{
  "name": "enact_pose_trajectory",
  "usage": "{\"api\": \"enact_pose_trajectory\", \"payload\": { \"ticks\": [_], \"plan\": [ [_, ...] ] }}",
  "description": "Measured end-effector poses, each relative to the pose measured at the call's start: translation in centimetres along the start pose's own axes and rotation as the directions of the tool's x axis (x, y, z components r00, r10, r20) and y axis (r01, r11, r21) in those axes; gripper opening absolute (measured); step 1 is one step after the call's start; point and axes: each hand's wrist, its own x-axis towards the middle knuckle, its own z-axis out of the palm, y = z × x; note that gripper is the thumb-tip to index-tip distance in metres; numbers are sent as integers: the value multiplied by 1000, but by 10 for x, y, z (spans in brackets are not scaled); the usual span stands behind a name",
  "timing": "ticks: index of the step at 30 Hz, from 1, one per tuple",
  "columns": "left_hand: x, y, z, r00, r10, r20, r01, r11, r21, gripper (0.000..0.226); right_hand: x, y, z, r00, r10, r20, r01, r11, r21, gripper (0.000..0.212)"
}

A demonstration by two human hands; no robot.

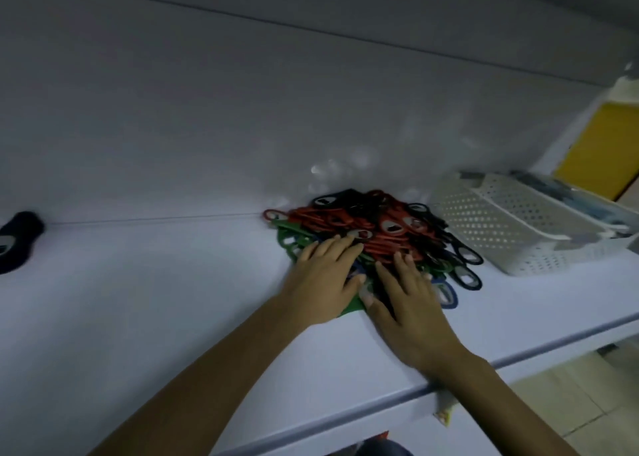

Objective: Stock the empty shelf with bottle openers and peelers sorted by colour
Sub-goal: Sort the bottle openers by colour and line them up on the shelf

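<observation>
The mixed pile of bottle openers (380,227), red, black, green and blue, lay on the white shelf (155,300), just beside a perforated basket (501,220). The left hand (321,279) and right hand (411,307) rested flat on the pile, fingers extended and gripping nothing.

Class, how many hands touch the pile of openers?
2. The left hand rests on the left of the pile; the right hand on its near edge. None appear hidden.
</observation>
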Motion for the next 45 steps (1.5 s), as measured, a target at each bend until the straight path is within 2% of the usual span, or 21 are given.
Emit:
{"api": "enact_pose_trajectory", "payload": {
  "ticks": [2, 3, 5, 7, 8, 10, 13, 16, 19, 21, 23, 25, 28, 30, 34, 35, 37, 39, 40, 42, 45],
  "plan": [
    [0, -4, 4, 999, 2, -34, -3, 1000, -21, 52, 8, 4, 3, 999, -9, 33, 9, 1000, -14, 62],
    [0, -6, 5, 999, -1, -49, -1, 999, -45, 50, 12, 3, 4, 1000, -29, 0, 29, 998, -49, 60],
    [1, -9, 4, 996, -27, -87, 15, 991, -132, 44, 23, -1, 1, 984, -81, -160, 60, 990, -130, 49],
    [1, -11, 2, 983, -111, -144, 63, 952, -300, 38, 39, -5, -3, 943, -95, -320, 50, 988, -146, 34],
    [0, -13, -1, 970, -176, -168, 96, 912, -398, 35, 49, -7, -5, 933, -83, -349, 38, 990, -134, 30],
    [0, -16, -6, 931, -304, -204, 155, 832, -533, 27, 71, -11, -6, 953, -52, -299, 15, 992, -125, 34],
    [-2, -19, -9, 878, -409, -250, 213, 799, -563, 19, 94, -18, 2, 983, -27, -183, -7, 983, -184, 32],
    [-2, -22, -8, 847, -470, -247, 254, 767, -590, 15, 94, -20, 12, 949, -28, -315, -26, 986, -166, 22],
    [2, -24, -6, 837, -498, -226, 266, 732, -628, 13, 90, -16, 13, 867, -58, -494, 29, 997, -65, 14],
    [5, -22, -7, 831, -505, -231, 258, 720, -645, 18, 88, -17, 10, 832, -46, -554, 77, 996, 34, 16],
    [8, -21, -8, 840, -504, -202, 254, 693, -675, 32, 85, -25, 8, 831, -106, -546, 203, 972, 120, 19],
    [8, -21, -8, 835, -532, -138, 275, 622, -734, 35, 81, -39, 10, 842, -284, -458, 378, 917, 125, 19],
    [8, -23, -7, 770, -636, -46, 282, 405, -870, 19, 78, -54, 17, 848, -451, -279, 504, 850, 156, 21],
    [8, -25, -8, 727, -687, -10, 277, 306, -911, 21, 81, -53, 15, 861, -444, -248, 491, 853, 177, 20],
    [9, -27, -11, 702, -710, -57, 248, 319, -915, 29, 108, -48, -3, 899, -262, -352, 357, 903, 238, 23],
    [10, -27, -11, 695, -716, -66, 240, 318, -917, 28, 122, -45, -4, 917, -232, -326, 307, 930, 202, 26],
    [10, -27, -11, 680, -730, -68, 233, 303, -924, 24, 151, -38, -3, 965, -189, -183, 197, 980, 27, 41],
    [11, -27, -11, 666, -743, -66, 226, 285, -931, 17, 170, -32, 5, 994, -106, -30, 102, 989, -104, 53],
    [11, -28, -11, 664, -745, -62, 226, 280, -933, 16, 173, -31, 10, 997, -72, -15, 69, 989, -133, 52],
    [10, -28, -12, 670, -740, -53, 220, 266, -939, 19, 170, -31, 21, 988, -73, -137, 44, 978, -202, 39],
    [10, -30, -12, 664, -748, -26, 211, 220, -952, 18, 163, -33, 30, 924, -149, -351, 69, 970, -232, 23]
  ]
}}
